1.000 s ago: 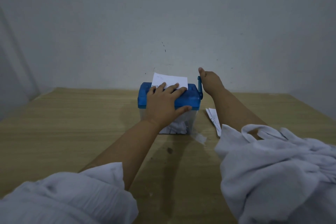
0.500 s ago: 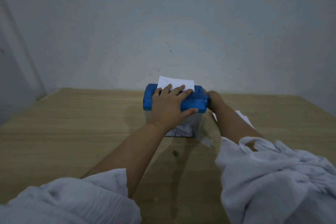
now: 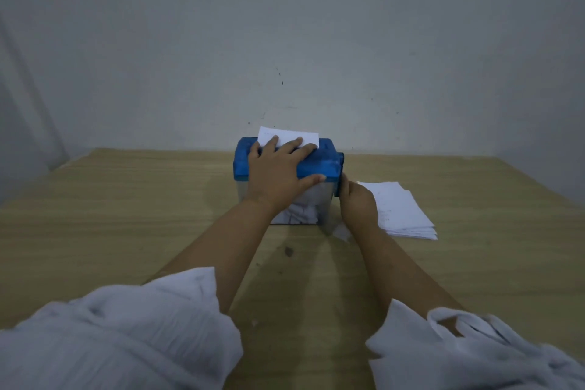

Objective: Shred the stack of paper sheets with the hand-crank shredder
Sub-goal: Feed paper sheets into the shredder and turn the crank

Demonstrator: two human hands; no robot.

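Note:
A small shredder with a blue top [image 3: 323,165] and a clear bin [image 3: 300,214] holding white shreds stands at the table's middle back. A white sheet [image 3: 288,134] sticks up out of its slot. My left hand [image 3: 278,174] lies flat over the blue top, fingers spread, fingertips against the sheet. At the shredder's right side my right hand [image 3: 357,204] grips the blue crank handle [image 3: 340,174], which now points down. The stack of white paper sheets [image 3: 402,210] lies on the table just right of that hand.
The wooden table [image 3: 126,215] runs up to a grey wall [image 3: 285,41] right behind the shredder. A small paper scrap [image 3: 342,233] lies at the bin's front right corner. My white sleeves [image 3: 126,336] fill the near lower edge of the view.
My right hand has swung the crank from the top round to the bottom at the shredder's side. The sheet sits lower in the slot. More of the paper stack now shows.

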